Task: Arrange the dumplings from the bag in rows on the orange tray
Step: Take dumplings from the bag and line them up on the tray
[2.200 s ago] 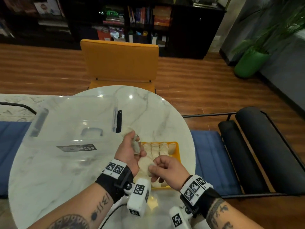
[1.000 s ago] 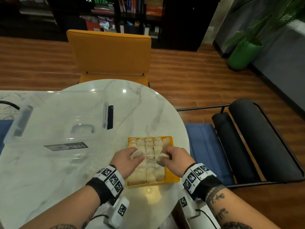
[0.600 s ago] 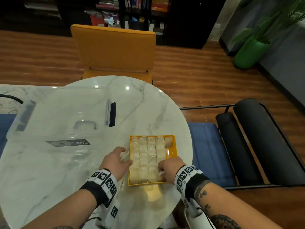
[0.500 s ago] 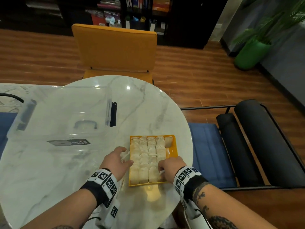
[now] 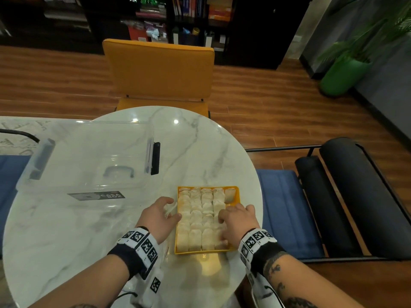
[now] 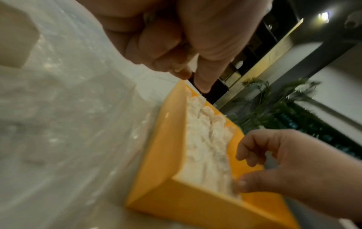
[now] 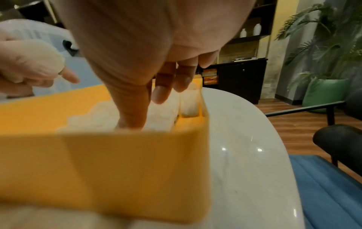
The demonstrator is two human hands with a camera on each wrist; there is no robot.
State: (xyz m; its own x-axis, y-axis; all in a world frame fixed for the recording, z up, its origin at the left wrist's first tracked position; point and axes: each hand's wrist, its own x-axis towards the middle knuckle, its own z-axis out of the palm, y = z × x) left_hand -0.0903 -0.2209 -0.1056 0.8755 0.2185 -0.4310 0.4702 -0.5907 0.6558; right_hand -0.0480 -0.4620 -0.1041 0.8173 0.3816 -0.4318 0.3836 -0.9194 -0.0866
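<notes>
The orange tray (image 5: 237,196) lies near the right edge of the round marble table (image 5: 195,147), packed with pale dumplings (image 5: 200,210) in rows; the rightmost row holds one dumpling (image 5: 230,194) at the far end. My left hand (image 5: 172,211) rests against the tray's left wall and grips the crumpled clear bag (image 5: 170,209); the left wrist view shows its fingers (image 6: 166,46) curled round it. My right hand (image 5: 231,216) lies over the tray's near right part. Its thumb (image 7: 133,108) presses on the dumplings (image 7: 162,117) and its fingers (image 7: 166,88) are stretched out.
A clear plastic storage box (image 5: 89,161) with a black latch stands on the left half of the table. An orange chair (image 5: 160,70) is behind the table. A black and blue bench (image 5: 355,196) sits to the right, close to the table edge beside the tray.
Both hands came down from above the tray, then drew back from its middle to its sides. Over the last half second they have hardly moved.
</notes>
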